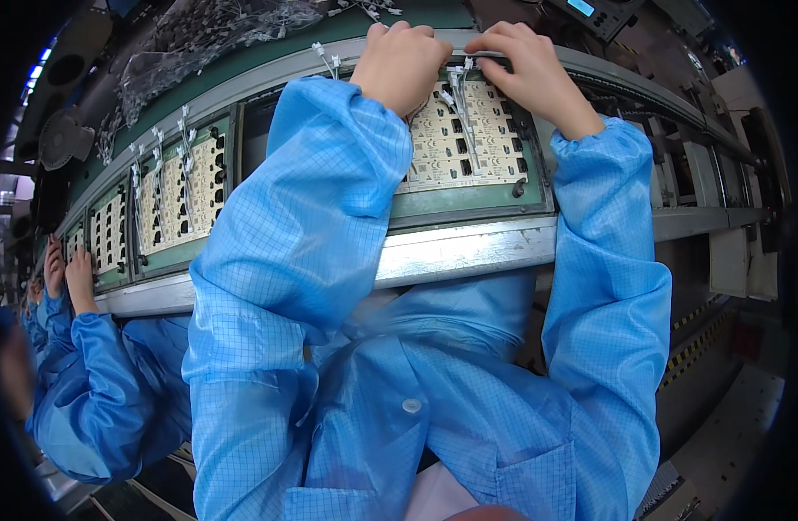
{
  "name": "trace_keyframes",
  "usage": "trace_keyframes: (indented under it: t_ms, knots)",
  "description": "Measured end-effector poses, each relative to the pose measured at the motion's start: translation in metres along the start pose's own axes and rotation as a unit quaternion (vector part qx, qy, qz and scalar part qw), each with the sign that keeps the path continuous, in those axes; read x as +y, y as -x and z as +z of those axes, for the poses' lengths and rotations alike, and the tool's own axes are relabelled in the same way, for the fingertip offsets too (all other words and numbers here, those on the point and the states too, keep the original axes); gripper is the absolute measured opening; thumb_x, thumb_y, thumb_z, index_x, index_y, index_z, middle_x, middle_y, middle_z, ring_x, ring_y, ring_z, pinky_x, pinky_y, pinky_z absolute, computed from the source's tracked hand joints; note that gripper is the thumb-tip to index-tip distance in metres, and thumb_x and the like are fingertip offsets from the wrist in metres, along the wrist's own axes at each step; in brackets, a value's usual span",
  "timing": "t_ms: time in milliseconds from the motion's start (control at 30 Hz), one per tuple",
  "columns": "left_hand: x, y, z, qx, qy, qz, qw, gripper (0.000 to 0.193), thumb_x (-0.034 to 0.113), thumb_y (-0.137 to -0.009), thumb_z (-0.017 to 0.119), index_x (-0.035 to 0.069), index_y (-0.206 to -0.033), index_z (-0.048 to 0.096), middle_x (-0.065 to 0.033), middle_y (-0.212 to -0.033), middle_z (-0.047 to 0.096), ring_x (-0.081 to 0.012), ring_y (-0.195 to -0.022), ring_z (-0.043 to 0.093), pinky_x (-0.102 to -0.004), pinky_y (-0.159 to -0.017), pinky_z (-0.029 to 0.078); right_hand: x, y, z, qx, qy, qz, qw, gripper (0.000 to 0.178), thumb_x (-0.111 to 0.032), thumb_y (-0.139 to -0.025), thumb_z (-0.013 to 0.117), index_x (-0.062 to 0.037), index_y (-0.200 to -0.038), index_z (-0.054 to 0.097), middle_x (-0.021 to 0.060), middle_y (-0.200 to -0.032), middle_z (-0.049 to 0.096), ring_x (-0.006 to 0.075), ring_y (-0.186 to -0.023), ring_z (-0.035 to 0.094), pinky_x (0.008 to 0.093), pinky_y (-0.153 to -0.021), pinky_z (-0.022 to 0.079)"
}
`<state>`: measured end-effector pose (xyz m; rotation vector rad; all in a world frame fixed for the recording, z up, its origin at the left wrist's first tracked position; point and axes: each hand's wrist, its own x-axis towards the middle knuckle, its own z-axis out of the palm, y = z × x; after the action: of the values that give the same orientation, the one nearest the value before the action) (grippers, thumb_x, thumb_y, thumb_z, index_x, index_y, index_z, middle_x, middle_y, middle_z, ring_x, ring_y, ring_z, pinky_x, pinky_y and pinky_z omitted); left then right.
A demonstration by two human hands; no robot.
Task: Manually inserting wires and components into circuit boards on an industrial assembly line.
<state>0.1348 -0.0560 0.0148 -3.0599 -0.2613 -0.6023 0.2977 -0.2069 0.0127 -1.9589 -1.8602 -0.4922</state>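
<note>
A panel of cream circuit boards (pixel 442 139) with black components lies in a green-based frame (pixel 468 201) in front of me. My left hand (pixel 402 68) reaches over its far left part, fingers curled in; what they hold is hidden. My right hand (pixel 531 80) is bent at the panel's far edge, thumb and forefinger in a loose pinch beside a white plug (pixel 468 63). Whether that plug is between the fingertips I cannot make out. White wire leads (pixel 468 130) run from the plugs down across the boards.
Left along the metal rail (pixel 468 252) sit more framed board panels (pixel 182 195) with upright white leads. Behind lies a clear bag of wire leads (pixel 212 43). A co-worker's hands (pixel 79 276) are at a panel far left. A device with a lit screen (pixel 581 7) stands at the back right.
</note>
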Motion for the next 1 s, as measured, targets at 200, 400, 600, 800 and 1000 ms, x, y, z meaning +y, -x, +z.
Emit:
trace_keyframes:
  t_ms: [200, 400, 600, 800, 1000]
  knots:
    - [0.003, 0.007, 0.011, 0.035, 0.008, 0.031, 0.999, 0.018, 0.009, -0.088, 0.063, 0.012, -0.101, 0.074, -0.0063, -0.099, 0.068, -0.0268, -0.098, 0.065, -0.044, -0.09, 0.046, 0.003, 0.001, 0.004, -0.021, -0.034, 0.0, 0.999, 0.023, -0.02, -0.092, 0.063, -0.0114, -0.111, 0.072, 0.0051, -0.109, 0.065, 0.0249, -0.104, 0.06, 0.0399, -0.092, 0.045]
    - [-0.012, 0.011, 0.014, 0.07, 0.167, -0.002, 0.984, 0.019, 0.01, -0.089, 0.064, 0.011, -0.106, 0.07, -0.0083, -0.098, 0.072, -0.0301, -0.096, 0.067, -0.0435, -0.088, 0.048, -0.01, -0.008, 0.017, -0.008, -0.11, 0.036, 0.993, 0.021, -0.024, -0.096, 0.062, -0.0125, -0.109, 0.074, 0.0015, -0.109, 0.065, 0.0236, -0.108, 0.057, 0.041, -0.097, 0.041]
    - [-0.038, 0.017, -0.029, 0.084, 0.121, -0.139, 0.979, 0.016, 0.024, -0.088, 0.063, 0.015, -0.097, 0.072, -0.0078, -0.093, 0.074, -0.0316, -0.094, 0.068, -0.0484, -0.081, 0.047, -0.021, -0.007, 0.03, 0.035, 0.009, 0.031, 0.999, 0.024, -0.029, -0.094, 0.065, -0.0183, -0.114, 0.073, 0.0003, -0.114, 0.061, 0.0214, -0.117, 0.052, 0.0417, -0.105, 0.032]
    - [-0.062, 0.051, -0.05, -0.02, -0.027, -0.296, 0.955, 0.034, 0.049, -0.082, 0.069, 0.017, -0.091, 0.076, -0.0055, -0.091, 0.074, -0.0281, -0.091, 0.069, -0.0516, -0.087, 0.041, -0.018, -0.005, 0.027, 0.066, -0.018, 0.056, 0.996, 0.028, -0.032, -0.094, 0.066, -0.0141, -0.115, 0.066, 0.0019, -0.118, 0.06, 0.0242, -0.119, 0.051, 0.043, -0.104, 0.034]
    - [-0.047, 0.042, -0.032, -0.039, -0.038, -0.28, 0.958, 0.025, 0.031, -0.081, 0.068, 0.016, -0.101, 0.075, -0.0063, -0.106, 0.07, -0.0297, -0.105, 0.063, -0.053, -0.094, 0.039, -0.018, -0.006, 0.017, 0.086, -0.047, 0.06, 0.993, 0.026, -0.029, -0.094, 0.064, -0.0119, -0.114, 0.066, 0.0037, -0.119, 0.061, 0.0261, -0.118, 0.051, 0.0395, -0.101, 0.038]
